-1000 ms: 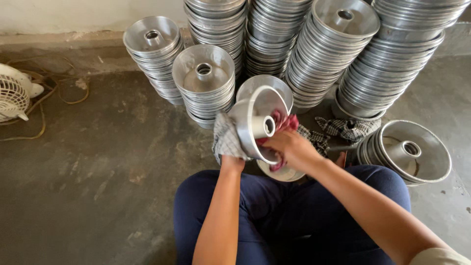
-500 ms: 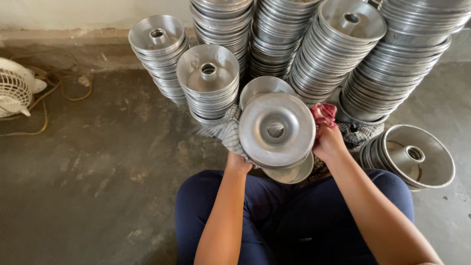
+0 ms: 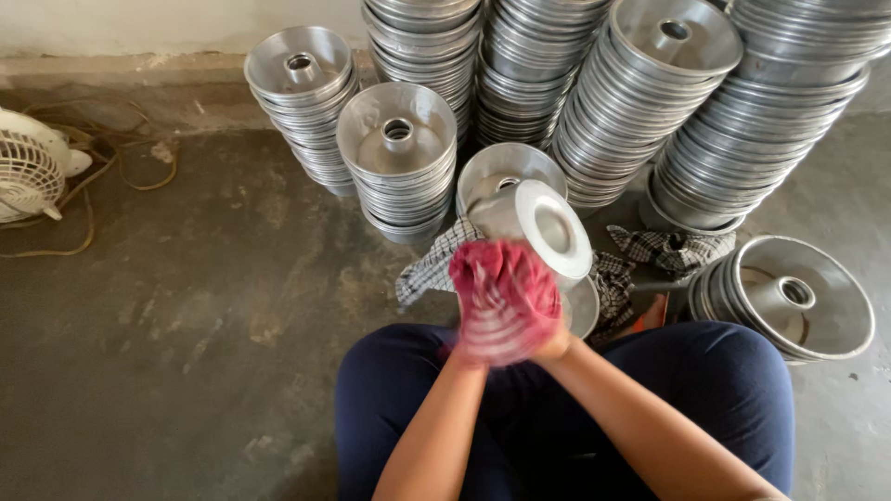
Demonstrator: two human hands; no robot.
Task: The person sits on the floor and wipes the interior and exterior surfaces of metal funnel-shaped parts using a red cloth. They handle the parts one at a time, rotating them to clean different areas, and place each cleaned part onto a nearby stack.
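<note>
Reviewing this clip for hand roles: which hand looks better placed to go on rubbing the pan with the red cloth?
Probably the right hand: the red cloth covers it against the metal pan. The left hand is hidden behind the blurred cloth.

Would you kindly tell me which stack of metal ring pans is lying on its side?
The stack at far right, beside the person's knee: its pans face sideways, while every other stack stands upright against the wall.

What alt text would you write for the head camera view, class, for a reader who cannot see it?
A seated person rubs a red cloth over a round metal tube pan held above their lap; motion blur hides both hands. Stacks of matching pans stand on the concrete floor, with a white fan at left.
</note>
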